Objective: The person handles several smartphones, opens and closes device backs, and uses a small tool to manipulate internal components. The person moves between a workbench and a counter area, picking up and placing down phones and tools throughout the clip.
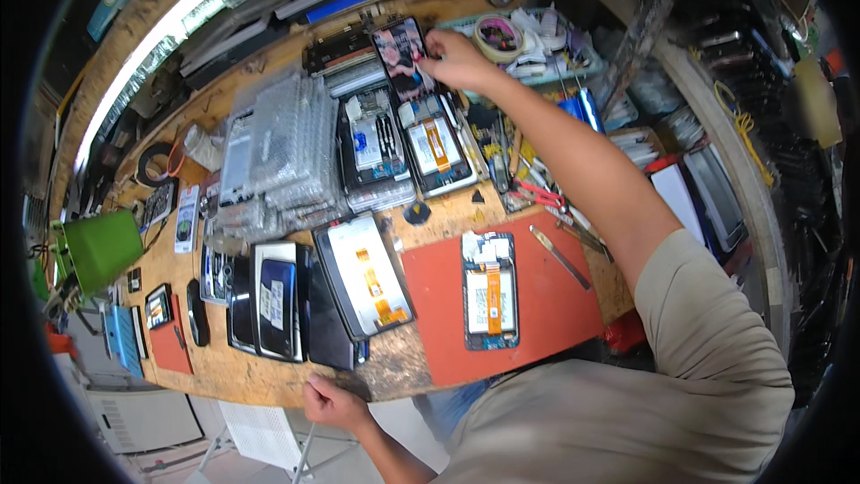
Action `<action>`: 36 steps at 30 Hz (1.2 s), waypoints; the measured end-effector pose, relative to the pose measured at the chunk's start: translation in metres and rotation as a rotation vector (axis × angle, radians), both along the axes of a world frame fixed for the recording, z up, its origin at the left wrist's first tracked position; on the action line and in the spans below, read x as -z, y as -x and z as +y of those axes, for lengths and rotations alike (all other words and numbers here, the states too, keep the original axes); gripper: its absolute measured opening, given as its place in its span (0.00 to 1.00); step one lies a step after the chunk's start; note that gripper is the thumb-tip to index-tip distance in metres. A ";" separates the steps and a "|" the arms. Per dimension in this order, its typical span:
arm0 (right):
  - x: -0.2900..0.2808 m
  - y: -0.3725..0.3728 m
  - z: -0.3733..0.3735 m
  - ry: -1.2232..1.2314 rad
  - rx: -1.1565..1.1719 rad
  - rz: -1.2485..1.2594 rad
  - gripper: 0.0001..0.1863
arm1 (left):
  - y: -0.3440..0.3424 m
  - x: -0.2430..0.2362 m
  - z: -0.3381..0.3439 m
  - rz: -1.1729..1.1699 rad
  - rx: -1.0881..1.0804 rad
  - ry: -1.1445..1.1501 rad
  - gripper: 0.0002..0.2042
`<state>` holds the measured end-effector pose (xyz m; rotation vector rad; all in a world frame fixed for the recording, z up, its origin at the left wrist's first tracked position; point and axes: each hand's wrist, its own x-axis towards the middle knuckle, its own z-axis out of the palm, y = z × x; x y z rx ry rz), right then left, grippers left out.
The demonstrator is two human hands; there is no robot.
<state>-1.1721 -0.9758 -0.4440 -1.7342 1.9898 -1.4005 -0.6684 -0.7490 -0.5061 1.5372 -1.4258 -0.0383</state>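
At the back of the bench my right hand point(455, 60) is closed at the right edge of a smartphone point(405, 56) with a lit, colourful screen. Its thumb lies over the screen's edge. The phone leans above two opened devices. My left hand point(333, 403) is curled into a fist at the bench's front edge, with nothing showing in it. In front of me an opened phone point(491, 300) with an orange flex cable lies on a red mat point(439, 282). A thin metal spatula tool point(560, 257) rests to its right.
Bubble-wrapped packs point(291, 139) are stacked left of the opened devices point(439, 154). A loose display panel point(365, 278) and several dark phones lie left of the mat. Red-handled pliers point(540, 194) sit among tools at right. A basket point(573, 58) holds tape rolls; a green bin point(100, 249) stands far left.
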 end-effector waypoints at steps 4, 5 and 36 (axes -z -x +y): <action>-0.001 0.001 0.002 -0.062 -0.026 -0.038 0.20 | 0.004 -0.004 -0.002 0.025 0.033 0.003 0.22; -0.001 0.001 0.003 -0.068 -0.033 -0.068 0.19 | 0.005 -0.005 -0.002 0.029 0.045 0.005 0.22; -0.006 -0.003 0.006 -0.098 0.018 -0.013 0.17 | 0.009 -0.005 -0.004 0.008 0.016 0.050 0.22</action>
